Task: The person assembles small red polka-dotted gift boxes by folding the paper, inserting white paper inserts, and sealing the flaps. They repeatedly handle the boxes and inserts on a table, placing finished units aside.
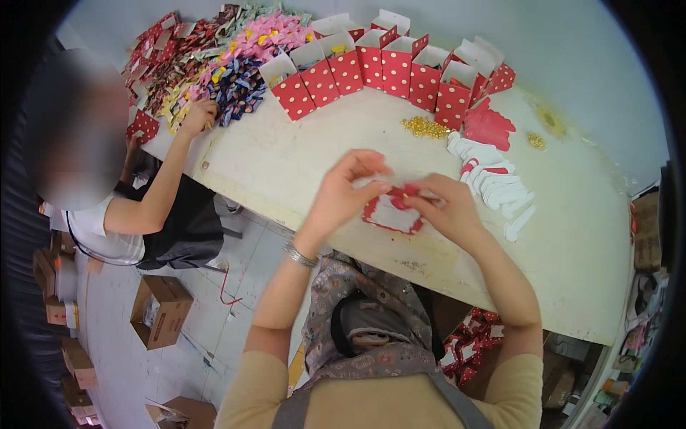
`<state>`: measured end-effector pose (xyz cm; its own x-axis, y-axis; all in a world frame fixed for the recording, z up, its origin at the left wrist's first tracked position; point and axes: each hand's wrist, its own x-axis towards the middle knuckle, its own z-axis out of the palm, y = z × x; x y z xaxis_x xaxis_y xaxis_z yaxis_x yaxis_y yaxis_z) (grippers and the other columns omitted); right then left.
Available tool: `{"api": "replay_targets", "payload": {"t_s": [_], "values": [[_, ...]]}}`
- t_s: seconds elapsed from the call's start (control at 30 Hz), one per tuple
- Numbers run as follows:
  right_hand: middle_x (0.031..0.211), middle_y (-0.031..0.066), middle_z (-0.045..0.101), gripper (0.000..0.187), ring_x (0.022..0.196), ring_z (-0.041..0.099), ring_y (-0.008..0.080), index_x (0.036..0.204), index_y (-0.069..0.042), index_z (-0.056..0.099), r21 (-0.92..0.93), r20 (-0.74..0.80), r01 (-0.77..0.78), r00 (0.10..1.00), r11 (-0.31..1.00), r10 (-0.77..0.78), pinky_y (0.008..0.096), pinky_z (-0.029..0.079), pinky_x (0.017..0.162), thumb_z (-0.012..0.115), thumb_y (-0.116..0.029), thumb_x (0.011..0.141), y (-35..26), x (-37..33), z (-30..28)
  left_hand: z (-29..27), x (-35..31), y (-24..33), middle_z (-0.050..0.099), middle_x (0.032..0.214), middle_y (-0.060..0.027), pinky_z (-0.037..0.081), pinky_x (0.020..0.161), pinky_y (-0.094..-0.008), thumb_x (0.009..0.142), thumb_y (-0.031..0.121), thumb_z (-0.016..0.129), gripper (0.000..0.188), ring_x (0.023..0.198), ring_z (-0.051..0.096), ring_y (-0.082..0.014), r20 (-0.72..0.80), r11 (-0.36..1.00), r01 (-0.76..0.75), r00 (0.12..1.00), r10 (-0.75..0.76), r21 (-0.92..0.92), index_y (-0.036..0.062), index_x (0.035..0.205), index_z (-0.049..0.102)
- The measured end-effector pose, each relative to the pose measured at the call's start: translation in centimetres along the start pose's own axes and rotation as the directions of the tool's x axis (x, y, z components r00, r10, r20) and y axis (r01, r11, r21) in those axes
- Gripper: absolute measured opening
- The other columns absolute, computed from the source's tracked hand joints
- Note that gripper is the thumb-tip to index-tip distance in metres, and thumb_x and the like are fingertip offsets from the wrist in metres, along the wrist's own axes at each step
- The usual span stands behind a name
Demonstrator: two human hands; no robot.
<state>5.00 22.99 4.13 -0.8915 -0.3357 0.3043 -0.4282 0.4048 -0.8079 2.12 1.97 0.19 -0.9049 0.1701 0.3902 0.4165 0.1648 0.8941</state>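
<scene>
Close to the table's near edge stands a small red box [414, 231] with a white panel, partly hidden under my hands. My right hand [451, 209] pinches a red piece [397, 201], perhaps a ribbon or tag, with a small gold spot at the fingertips. My left hand [350, 184] is held on the box's other side, its fingers curved and apart from the thumb, slightly blurred. Its thumb tip reaches close to the red piece; I cannot tell whether they touch.
Polka-dot boxes [346, 74] stand in a row at the back. Gold bells or beads [426, 128], red cut-outs [489, 127] and white tags [493, 175] lie to the right. At left, a co-worker's hand [198, 116] reaches into wrapped sweets [239, 91]. A carton [161, 312] sits on the floor.
</scene>
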Motion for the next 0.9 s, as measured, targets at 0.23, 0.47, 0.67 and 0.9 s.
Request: {"api": "replay_targets", "payload": {"t_s": [0.23, 0.47, 0.67, 0.9], "values": [[0.094, 0.0097, 0.070, 0.027, 0.085, 0.065, 0.0250, 0.098, -0.003, 0.069, -0.190, 0.639, -0.115, 0.740, 0.975, 0.212, 0.0330, 0.051, 0.074, 0.076, -0.016, 0.076, -5.0, -6.4, -13.1, -16.4, 10.6, -7.4, 0.045, 0.135, -0.0166, 0.031, 0.102, -0.0512, 0.070, 0.034, 0.079, 0.044, 0.127, 0.034, -0.0402, -0.187, 0.202, 0.110, 0.890, 0.416, 0.973, 0.0090, 0.103, 0.065], [0.125, 0.0149, 0.057, 0.041, 0.106, 0.058, 0.0325, 0.097, -0.003, 0.056, -0.207, 0.157, 0.082, 0.986, 0.975, -0.049, 0.0389, 0.048, 0.087, 0.081, -0.021, 0.070, 0.8, -5.2, -3.5, -3.2, 1.7, 1.0, 0.055, 0.118, -0.0057, 0.028, 0.098, -0.0478, 0.062, 0.027, 0.081, 0.023, 0.121, 0.042, -0.0335, -0.016, 0.389, -0.217, 0.856, 0.516, 0.895, 0.0140, 0.073, 0.066], [0.134, 0.0222, 0.045, 0.051, 0.119, 0.050, 0.0345, 0.086, -0.008, 0.045, 0.151, -0.086, 0.173, 0.983, 0.973, -0.161, 0.0394, 0.043, 0.095, 0.088, -0.019, 0.062, 7.0, 0.5, 4.7, 2.4, -2.9, 1.7, 0.045, 0.129, -0.0128, 0.034, 0.098, -0.0485, 0.057, 0.044, 0.083, 0.070, 0.118, 0.044, -0.0302, -0.225, 0.712, -0.271, 0.825, 0.519, 0.648, 0.0118, 0.112, 0.057], [0.135, 0.0177, 0.041, 0.046, 0.119, 0.048, 0.0303, 0.084, -0.009, 0.046, 0.253, -0.142, 0.227, 0.970, 0.941, -0.196, 0.0405, 0.042, 0.096, 0.086, -0.015, 0.064, 7.3, 1.3, 4.5, 0.5, -3.4, -4.3, 0.028, 0.139, -0.0164, 0.034, 0.103, -0.0392, 0.080, 0.033, 0.072, 0.071, 0.123, 0.037, -0.0216, -0.186, 0.949, 0.010, 0.980, -0.072, -0.315, 0.0073, 0.123, 0.023]]}}
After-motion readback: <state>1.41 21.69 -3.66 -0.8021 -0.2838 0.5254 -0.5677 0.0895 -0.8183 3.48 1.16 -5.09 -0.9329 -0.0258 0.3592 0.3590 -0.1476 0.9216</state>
